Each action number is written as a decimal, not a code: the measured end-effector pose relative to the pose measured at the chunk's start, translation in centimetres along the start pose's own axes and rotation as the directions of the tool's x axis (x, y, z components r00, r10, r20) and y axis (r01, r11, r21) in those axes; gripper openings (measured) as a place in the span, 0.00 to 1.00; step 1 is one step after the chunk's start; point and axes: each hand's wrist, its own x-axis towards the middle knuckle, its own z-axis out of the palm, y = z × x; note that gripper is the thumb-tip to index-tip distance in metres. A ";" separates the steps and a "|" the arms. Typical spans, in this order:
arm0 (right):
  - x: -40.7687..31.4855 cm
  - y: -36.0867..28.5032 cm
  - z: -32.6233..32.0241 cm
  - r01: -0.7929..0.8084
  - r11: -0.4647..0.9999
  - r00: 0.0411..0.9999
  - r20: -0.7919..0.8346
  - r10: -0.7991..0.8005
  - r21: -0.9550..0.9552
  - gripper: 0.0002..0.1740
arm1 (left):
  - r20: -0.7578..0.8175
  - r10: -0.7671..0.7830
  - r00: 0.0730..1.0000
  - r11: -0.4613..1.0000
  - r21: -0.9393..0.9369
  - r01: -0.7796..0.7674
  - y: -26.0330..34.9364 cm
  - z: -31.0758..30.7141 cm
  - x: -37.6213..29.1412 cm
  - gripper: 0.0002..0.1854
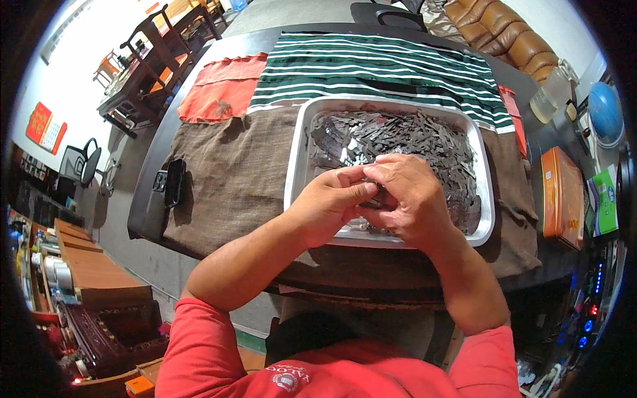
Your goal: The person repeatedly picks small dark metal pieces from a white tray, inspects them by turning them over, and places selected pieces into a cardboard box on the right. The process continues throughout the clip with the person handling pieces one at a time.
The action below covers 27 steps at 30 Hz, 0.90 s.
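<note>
My left hand [328, 201] and my right hand [415, 199] meet above the near half of a white metal tray [293, 164]. Between their fingers sit some small dark pieces [379, 199], partly hidden by the fingers. The right hand curls around these pieces, while the left thumb and fingers press against them from the other side. Heaped in the tray are many thin, dark grey strips and flakes [398, 132], some of them shiny; their material is unclear. My forearms cross the tray's near rim.
Under the tray lie a brown cloth [229, 184] and a green-and-white striped cloth [378, 64] on a dark table [149, 184]. A phone [160, 180] and a black case [174, 183] rest at left. An orange tin box [562, 196] and a plastic jug [550, 94] stand at right.
</note>
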 end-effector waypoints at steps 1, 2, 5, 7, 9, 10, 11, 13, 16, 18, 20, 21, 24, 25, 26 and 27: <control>0.0 0.0 -0.1 0.013 0.999 1.000 0.013 -0.012 -0.047 0.30 | 0.009 -0.008 1.000 1.000 0.001 0.008 0.0 -0.1 0.0 0.21; 0.0 0.0 -0.2 0.008 0.998 1.000 0.012 -0.007 -0.056 0.30 | 0.019 -0.015 1.000 1.000 0.002 0.015 -0.1 -0.2 0.1 0.21; -0.1 0.1 -0.1 -0.009 0.998 1.000 0.011 0.010 -0.069 0.32 | 0.049 0.015 0.999 0.997 0.079 -0.019 -0.5 -0.2 0.1 0.15; -0.1 0.0 0.0 -0.023 0.998 1.000 0.019 0.024 -0.061 0.33 | 0.004 0.000 1.000 0.992 0.124 0.000 -0.4 -0.3 0.2 0.16; -0.1 -0.1 0.1 -0.061 0.998 0.998 0.009 0.061 -0.008 0.34 | -0.040 -0.008 0.999 0.992 0.123 0.013 -0.2 -0.3 0.2 0.16; 0.0 -0.2 0.2 -0.083 0.996 0.997 0.005 0.083 0.018 0.34 | -0.076 -0.013 0.997 0.994 0.105 0.021 -0.1 -0.3 0.2 0.15; 0.0 -0.3 0.0 -0.105 0.994 0.994 -0.008 0.105 0.041 0.34 | -0.097 -0.012 0.995 0.997 0.079 0.020 0.0 -0.3 0.1 0.15; 0.0 -0.4 -0.2 -0.147 0.985 0.988 -0.029 0.149 0.088 0.34 | -0.139 0.001 0.990 0.999 0.044 0.005 0.1 -0.1 0.1 0.13; 0.1 -0.5 -0.4 -0.099 0.994 0.993 -0.066 0.102 0.054 0.27 | -0.186 0.068 0.980 0.996 0.064 -0.057 0.2 0.0 0.1 0.12; 0.2 -0.6 -0.3 -0.071 0.997 0.995 -0.074 0.073 0.032 0.20 | -0.193 0.100 0.976 0.995 0.041 -0.094 0.1 0.2 0.1 0.12; 0.2 -0.6 -0.1 -0.055 0.998 0.996 -0.071 0.055 0.006 0.17 | -0.162 0.123 0.979 0.992 0.007 -0.124 0.1 0.1 0.1 0.11; 0.3 -0.6 0.0 -0.047 0.999 0.997 -0.069 0.046 -0.006 0.15 | -0.190 0.113 0.975 0.994 0.021 -0.111 0.1 0.0 0.2 0.11; 0.3 -0.5 0.0 -0.013 1.000 0.997 -0.075 0.012 -0.004 0.13 | -0.197 0.115 0.974 0.993 0.007 -0.115 -0.2 -0.3 0.3 0.11; 0.3 -0.5 0.1 -0.010 1.000 0.997 -0.073 0.009 -0.010 0.12 | -0.196 0.116 0.974 0.993 0.010 -0.116 -0.2 -0.3 0.4 0.11; 0.4 -0.5 0.1 -0.007 1.000 0.997 -0.072 0.006 -0.016 0.11 | -0.188 0.114 0.976 0.993 0.004 -0.115 -0.3 -0.4 0.4 0.10; 0.4 -0.5 0.1 -0.004 1.000 0.997 -0.071 0.003 -0.023 0.10 | -0.194 0.117 0.974 0.993 0.023 -0.115 -0.4 -0.4 0.4 0.10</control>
